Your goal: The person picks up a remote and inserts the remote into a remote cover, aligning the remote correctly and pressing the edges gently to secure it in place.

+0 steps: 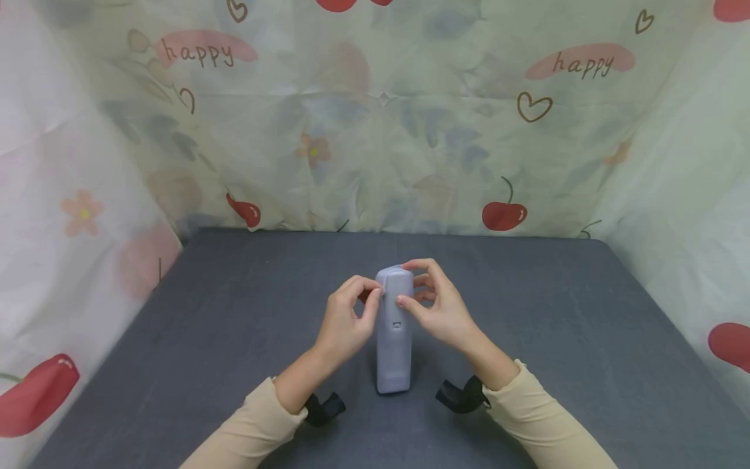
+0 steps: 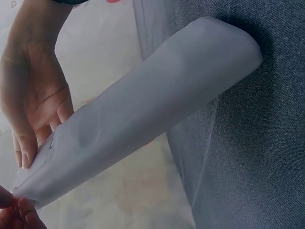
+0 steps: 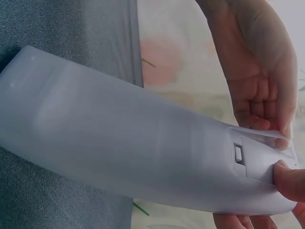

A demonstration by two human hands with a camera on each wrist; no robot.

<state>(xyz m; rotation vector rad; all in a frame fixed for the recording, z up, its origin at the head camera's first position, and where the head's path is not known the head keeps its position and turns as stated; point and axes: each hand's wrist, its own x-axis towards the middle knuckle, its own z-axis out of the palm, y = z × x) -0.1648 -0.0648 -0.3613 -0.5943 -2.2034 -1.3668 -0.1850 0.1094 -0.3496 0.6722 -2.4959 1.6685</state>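
A long, pale lavender casing like a remote control stands upright on the dark table, its lower end close over the cloth. A small latch, as on a battery cover, shows on its near face. My left hand pinches the upper left edge between thumb and fingertips; in the right wrist view, a thin translucent flap lies at those fingers. From the right, my right hand grips the upper part, thumb on the near face and fingers around the far side. The far face is hidden in the head view.
A dark grey cloth covers the table. Printed curtains hang behind it and on both sides. Black bent pieces stick out by each wrist, next to the beige sleeves.
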